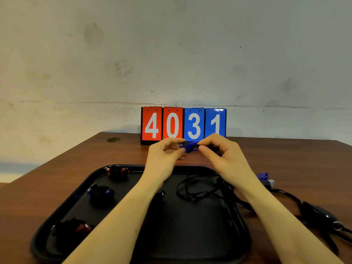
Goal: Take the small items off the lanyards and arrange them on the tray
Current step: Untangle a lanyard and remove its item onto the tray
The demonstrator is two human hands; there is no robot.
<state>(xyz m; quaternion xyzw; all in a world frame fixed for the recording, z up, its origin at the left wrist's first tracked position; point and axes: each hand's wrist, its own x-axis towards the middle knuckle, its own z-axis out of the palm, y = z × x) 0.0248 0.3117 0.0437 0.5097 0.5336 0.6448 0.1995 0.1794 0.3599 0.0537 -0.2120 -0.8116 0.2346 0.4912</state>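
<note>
In the head view, both hands are working together above the far edge of the black tray [57, 216]. The left hand [165, 155] is pinching one end of a small blue item [188, 147] with curled fingers and thumb, while the right hand [221, 151] is pinching the other end, where a black cord seems to be attached. The item is being held in the air between the two hands, just in front of the flip scoreboard [183, 124] reading 4031. By the look of it, the person is unfastening this piece from its lanyard; whether it is already free I cannot tell.

Three dark small items are lying along the tray's left side: one with red parts at the far corner [118, 172], one with blue parts in the middle [101, 193], one with reddish parts at the near corner [72, 228]. A loose black lanyard cord [192, 189] is lying coiled on the tray's right half.

On the wooden table [57, 168], right of the tray, another blue and grey piece [265, 179] is sitting, and further black lanyards with a metal ring [323, 218] are trailing toward the near right edge.

I judge the task partly done: three items placed, one in hand, and at least one more to be detached.
</note>
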